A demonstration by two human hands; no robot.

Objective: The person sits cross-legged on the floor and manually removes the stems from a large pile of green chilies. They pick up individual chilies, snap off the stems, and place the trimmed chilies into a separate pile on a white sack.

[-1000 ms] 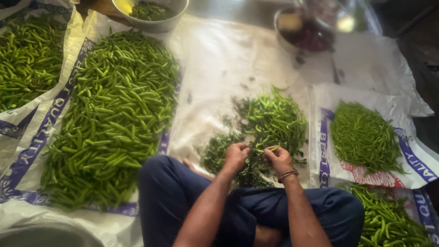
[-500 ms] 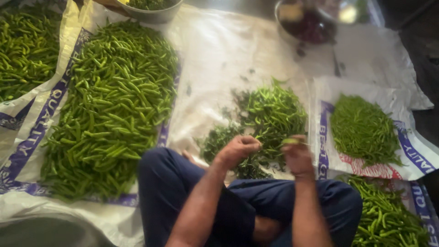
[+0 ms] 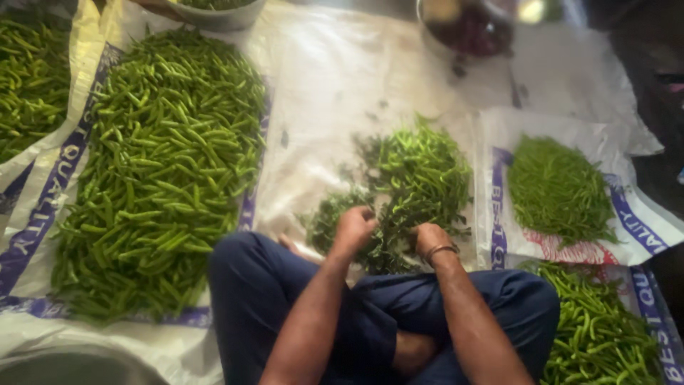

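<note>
1. White plastic sheets (image 3: 335,93) cover the floor, and a person sits on them with legs crossed in dark blue trousers (image 3: 370,321).
2. Right in front of the knees lies a small chilli pile (image 3: 417,178), green and leafy, with dark stems at its near edge.
3. Left hand (image 3: 354,227) rests at the near edge of that small chilli pile, fingers curled in. It is too blurry to see what is inside, so I cannot tell if it grips anything.
4. Right hand (image 3: 430,237) is just beside it, also at the near edge of the pile, with a thin bangle (image 3: 439,250) on the wrist. Its fingers are tucked under and hidden, so I cannot tell its grip either.
5. Left of the small chilli pile lies a big heap of long green chillies (image 3: 164,164) on a white sack.
6. Right of the pile sits a neat green heap (image 3: 556,189) on another sack.
7. Beyond the pile, a round bowl (image 3: 467,28) with dark stuff is cut off by the top edge.
8. More chillies (image 3: 598,328) by the right knee run out of the picture.
</note>
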